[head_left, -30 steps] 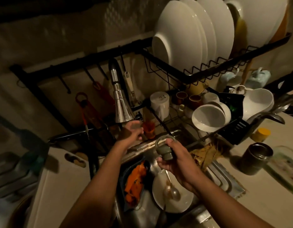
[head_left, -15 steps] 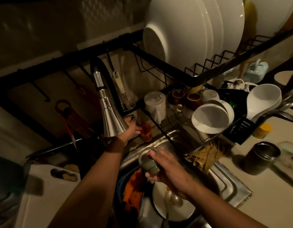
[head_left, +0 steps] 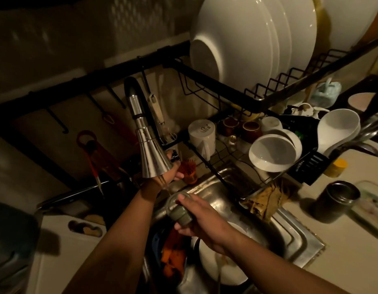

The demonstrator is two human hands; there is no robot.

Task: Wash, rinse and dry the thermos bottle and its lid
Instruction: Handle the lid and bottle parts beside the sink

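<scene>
Two bare forearms are seen, entering from the lower edge of the frame. No sleeves are visible up to the frame edge. Left hand point(head_left: 171, 172) and right hand point(head_left: 201, 219) are ungloved; lighting is dim.

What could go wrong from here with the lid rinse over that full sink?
1. The right hand grips the wet lid under the faucet stream; it might slip and drop onto the white plate lying in the sink.
2. The left hand reaches behind the spout, partly hidden, so flow could be misjudged and splash.
3. The open thermos bottle on the counter could catch dirty spray.
</scene>
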